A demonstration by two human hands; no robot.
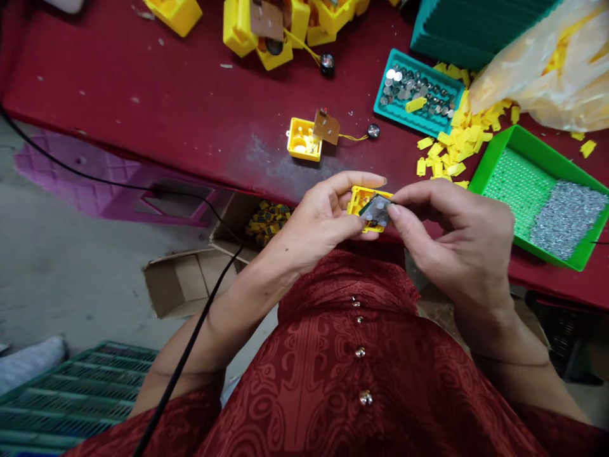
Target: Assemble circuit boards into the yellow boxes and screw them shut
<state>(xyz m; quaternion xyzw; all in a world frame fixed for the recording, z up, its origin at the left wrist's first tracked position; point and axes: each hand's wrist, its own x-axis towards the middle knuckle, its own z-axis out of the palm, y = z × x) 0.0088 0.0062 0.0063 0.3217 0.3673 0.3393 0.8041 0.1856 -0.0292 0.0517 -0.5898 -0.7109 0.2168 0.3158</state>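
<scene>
Your table [166, 82]: dark red top, scuffed grey along the edge nearest you, left of the teal tray.
Teal tray [409, 124]: shallow, set at a slant to you.
Yellow tabs [469, 136]: loose heap, just right of the teal tray and on your side of it.
Green tray [516, 171]: right of the teal tray, nearer you.
Teal stack [466, 28]: ribbed, just beyond the teal tray.
Open yellow case [304, 151]: left of the teal tray.
Yellow case cluster [238, 28]: left of the teal tray, farther from you.
</scene>
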